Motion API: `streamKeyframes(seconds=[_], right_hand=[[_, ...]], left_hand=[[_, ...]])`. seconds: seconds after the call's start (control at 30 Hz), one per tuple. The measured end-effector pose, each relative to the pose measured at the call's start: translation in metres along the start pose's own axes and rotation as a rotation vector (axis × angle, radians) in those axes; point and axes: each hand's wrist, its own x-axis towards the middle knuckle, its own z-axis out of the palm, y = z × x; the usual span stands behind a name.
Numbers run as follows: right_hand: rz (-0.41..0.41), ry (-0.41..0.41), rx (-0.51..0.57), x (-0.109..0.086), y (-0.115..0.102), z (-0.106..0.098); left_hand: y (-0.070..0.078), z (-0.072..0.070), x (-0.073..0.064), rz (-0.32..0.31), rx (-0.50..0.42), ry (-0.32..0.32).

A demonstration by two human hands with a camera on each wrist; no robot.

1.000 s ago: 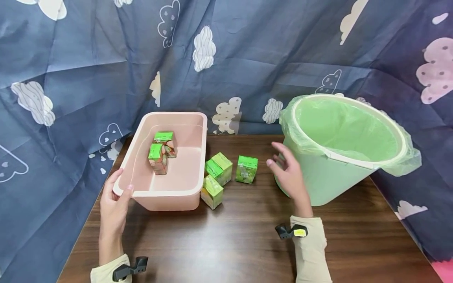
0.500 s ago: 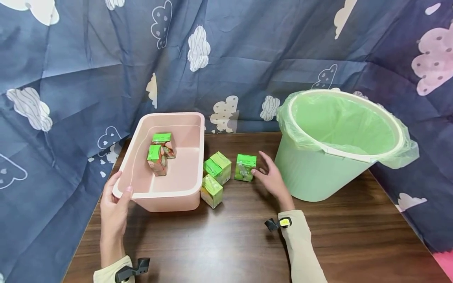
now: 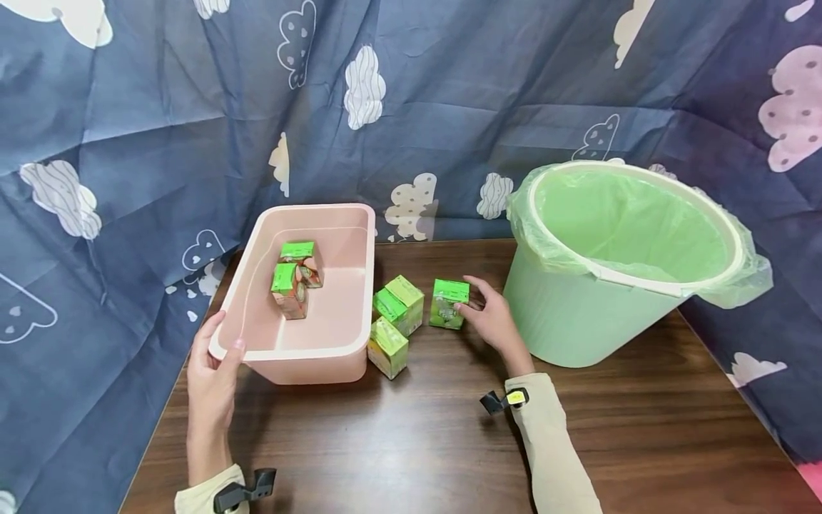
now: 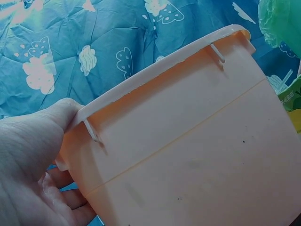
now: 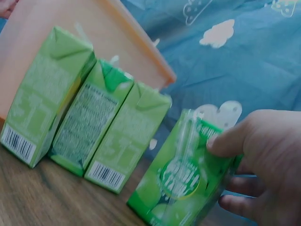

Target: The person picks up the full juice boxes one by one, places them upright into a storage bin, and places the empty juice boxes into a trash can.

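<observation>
In the head view my left hand grips the near-left corner of a pink plastic bin, thumb over the rim and fingers along its outer wall. Inside the bin stand two juice boxes with green tops, a front one and a rear one. My right hand holds a green juice box by its right side. The right wrist view shows the thumb on the front of that juice box, with the other fingers partly hidden behind it.
Several more juice boxes stand together against the bin's right wall. A large green trash can with a plastic liner stands at the right. A blue cloud-print cloth hangs behind the brown wooden table.
My right hand has moved left from beside the trash can to the single green juice box and taken hold of it. My left hand stays on the bin's corner.
</observation>
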Motion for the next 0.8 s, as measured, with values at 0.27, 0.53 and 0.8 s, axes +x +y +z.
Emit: streamKeyframes(seconds=[0.27,0.53,0.8], right_hand=[[-0.013,0.077,-0.057,-0.004,-0.009,-0.001],[-0.037,0.137,-0.048,-0.012,-0.027,-0.012],[-0.112,0.227,-0.014,-0.024,-0.056,-0.022]], left_hand=[[0.002,0.000,0.000,-0.012,0.019,0.002],[0.001,0.000,0.002,0.001,0.017,-0.006],[0.001,0.001,0.001,-0.017,0.005,0.002]])
